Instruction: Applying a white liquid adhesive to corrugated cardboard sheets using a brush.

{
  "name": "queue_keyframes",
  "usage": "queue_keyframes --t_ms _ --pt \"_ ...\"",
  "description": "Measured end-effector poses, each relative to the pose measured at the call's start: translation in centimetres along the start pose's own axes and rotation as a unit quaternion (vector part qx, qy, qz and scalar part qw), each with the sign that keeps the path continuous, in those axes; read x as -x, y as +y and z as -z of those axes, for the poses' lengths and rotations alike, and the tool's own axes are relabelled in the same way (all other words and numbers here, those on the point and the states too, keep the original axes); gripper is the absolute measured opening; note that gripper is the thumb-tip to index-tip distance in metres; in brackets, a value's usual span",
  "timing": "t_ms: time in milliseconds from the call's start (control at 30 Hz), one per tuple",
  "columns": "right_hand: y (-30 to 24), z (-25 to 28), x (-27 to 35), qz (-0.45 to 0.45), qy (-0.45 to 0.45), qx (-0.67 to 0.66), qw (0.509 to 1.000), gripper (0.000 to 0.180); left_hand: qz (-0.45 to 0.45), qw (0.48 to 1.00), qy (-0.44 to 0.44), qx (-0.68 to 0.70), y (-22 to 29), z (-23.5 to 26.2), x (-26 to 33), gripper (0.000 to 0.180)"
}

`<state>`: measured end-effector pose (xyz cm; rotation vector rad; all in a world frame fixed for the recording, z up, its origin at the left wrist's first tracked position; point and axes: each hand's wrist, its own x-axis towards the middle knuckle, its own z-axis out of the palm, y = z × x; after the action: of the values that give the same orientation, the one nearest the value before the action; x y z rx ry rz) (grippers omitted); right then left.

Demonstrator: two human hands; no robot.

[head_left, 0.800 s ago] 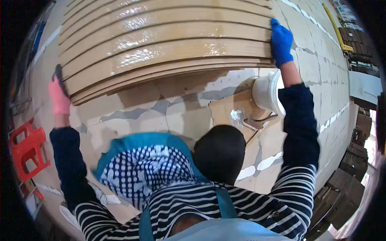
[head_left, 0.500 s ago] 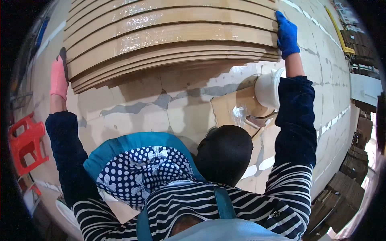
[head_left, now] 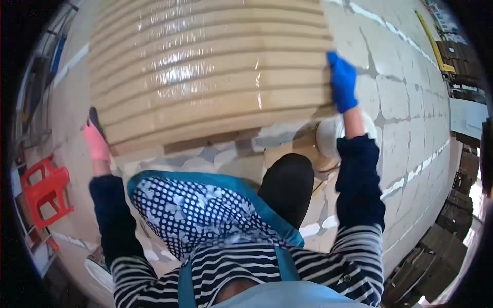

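A fanned stack of brown cardboard sheets [head_left: 221, 77] spreads in front of me, its overlapping strips carrying shiny wet-looking streaks. At its near left corner, my left hand [head_left: 96, 137], in a pink glove with a dark palm, grips the side edge. My right hand [head_left: 343, 84], in a blue glove, holds the opposite side near the right corner. The fingers of both hands are partly hidden by the cardboard, and the picture is a little blurred there. Below my right wrist stands a white bucket [head_left: 327, 137], partly covered by the wrist.
Beside the bucket, a flat cardboard piece [head_left: 300, 146] lies on the cracked tiled floor [head_left: 405, 138]. A red plastic stool [head_left: 47, 192] stands at the left. Bundles of cardboard [head_left: 454, 231] line the far right, near a white panel [head_left: 466, 115] and a yellow bar [head_left: 436, 46].
Both hands and the cardboard have come nearer to me. My right hand has also shifted left, my left hand slightly right. The near sheets now cover more of the floor.
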<state>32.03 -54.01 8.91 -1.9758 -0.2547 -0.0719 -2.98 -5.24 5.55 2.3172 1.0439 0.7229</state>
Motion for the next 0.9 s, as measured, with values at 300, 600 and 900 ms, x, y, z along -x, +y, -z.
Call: queue_keyframes --t_ms 300,600,900 --pt "0.0 0.7 -0.1 -0.158 -0.036 -0.196 0.967 0.021 0.101 0.994 0.008 0.03 3.3 0.4 -1.3 0.038" --pt "3.1 2.6 -1.6 -0.128 -0.113 -0.157 0.973 0.018 0.23 0.945 -0.139 0.188 4.0 0.7 -3.5 0.036" --pt "-4.8 4.1 -3.5 -0.345 -0.236 -0.373 0.828 0.016 -0.002 0.969 -0.234 0.082 -6.1 1.6 -5.4 0.036"
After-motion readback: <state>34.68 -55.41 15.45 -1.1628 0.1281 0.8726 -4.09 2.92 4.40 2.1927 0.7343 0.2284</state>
